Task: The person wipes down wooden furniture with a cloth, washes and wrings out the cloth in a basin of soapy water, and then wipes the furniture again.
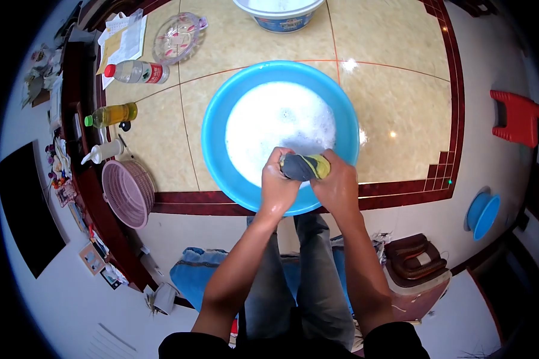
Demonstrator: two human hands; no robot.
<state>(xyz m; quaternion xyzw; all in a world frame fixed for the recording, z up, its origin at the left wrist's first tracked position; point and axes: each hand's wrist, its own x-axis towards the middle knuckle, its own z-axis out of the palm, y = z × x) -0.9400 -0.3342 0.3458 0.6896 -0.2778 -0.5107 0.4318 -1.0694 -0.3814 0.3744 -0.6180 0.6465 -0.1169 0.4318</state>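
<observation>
Big blue basin (215, 128) on the flr, lg. patch of white suds (275, 122) inside; liquid under the foam hidden. White/blue tub (282, 24) at top edge, partly cut off, whitish inside. Along L side: red-cap clear bottle (139, 72), contents can't tell; green-cap bottle (118, 113) w/ yellow liquid; white bottle (108, 151); pink basket (127, 197); clear patterned bowl (176, 39) nr papers (129, 39). Grey/yellow cloth (299, 167) is over near part of basin, above the suds, btwn the hands: bunched & twisted, long axis approx L–R, grey end at L hand (279, 179), yellow end at R hand (337, 182). Fingers of both hands curled tight round it, one hand per end. Surface: shiny beige tile flr (395, 107) w/ dk red border (413, 194), basin's near side overlapping border. Room: red stool (517, 119) & sm. blue basin (485, 215) off to R, brown bag (416, 260) lower R, dk screen (30, 206) far L, person's jeans (323, 275) just below basin.
</observation>
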